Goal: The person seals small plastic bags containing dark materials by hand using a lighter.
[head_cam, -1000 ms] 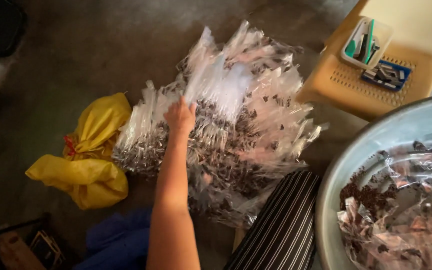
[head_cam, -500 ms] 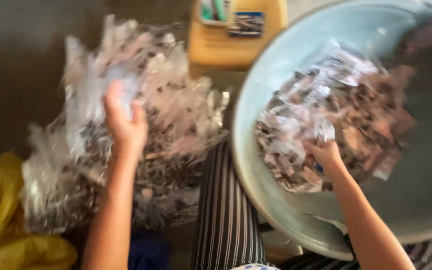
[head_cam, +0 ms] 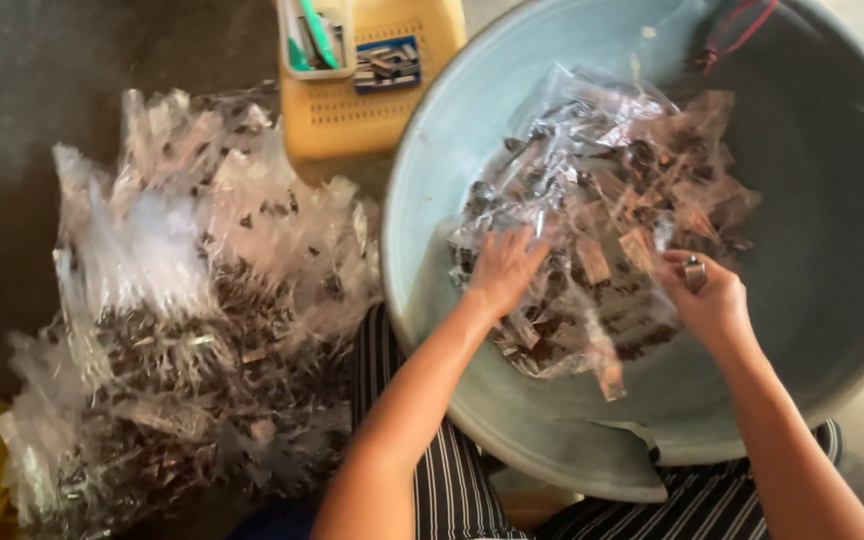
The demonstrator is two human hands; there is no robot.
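Sorting through small clear packets (head_cam: 602,220) heaped in a big pale-blue basin (head_cam: 432,200), we press our left hand (head_cam: 502,268) flat, fingers spread, onto them. Our right hand (head_cam: 709,300) curls loosely on the heap's edge, pinching a small metal piece (head_cam: 694,272). Left of the basin, a larger pile of packets (head_cam: 192,330) covers the floor, a yellow stool (head_cam: 372,90) beyond.

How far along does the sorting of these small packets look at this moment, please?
Done: a big heap of clear packets lies on the floor. In hand: left hand and right hand rest on the packets in the basin. Left: that basin pile.
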